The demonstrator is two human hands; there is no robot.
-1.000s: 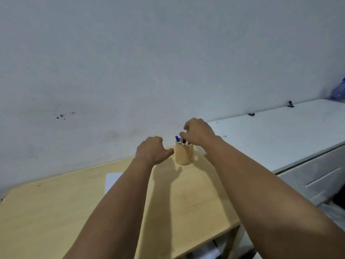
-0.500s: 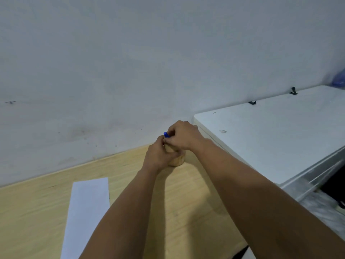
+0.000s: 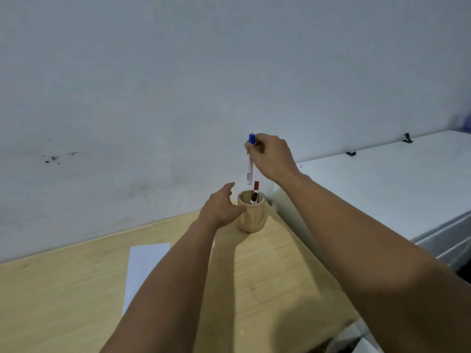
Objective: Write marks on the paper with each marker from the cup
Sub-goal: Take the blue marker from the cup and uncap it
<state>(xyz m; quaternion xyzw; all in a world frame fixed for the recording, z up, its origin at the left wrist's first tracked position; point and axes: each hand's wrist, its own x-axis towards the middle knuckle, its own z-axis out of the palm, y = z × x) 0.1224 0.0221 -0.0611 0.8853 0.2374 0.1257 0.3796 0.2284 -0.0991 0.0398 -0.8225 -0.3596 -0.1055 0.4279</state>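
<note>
Right hand [image 3: 272,157] pinched blue-capped marker [image 3: 249,159], now lifted clear above cup [image 3: 251,216], out since half-second ago | left hand [image 3: 220,207] loosely open, steadied cup side | red marker [image 3: 255,191] remained inside | paper [image 3: 142,268] unmarked; writing next.

You are in a plain indoor room, more like a bare study corner or spare workroom than a kitchen or shop; a pale wood surface [image 3: 267,271] is pushed against a scuffed white wall [image 3: 178,85] with dark specks [image 3: 54,158] on it; a wooden cup [image 3: 251,215] of markers and a paper [image 3: 142,266] sheet lie on it; beside you stands a white cabinet [image 3: 382,189] with small black clips [image 3: 407,137] at its back edge.
</note>
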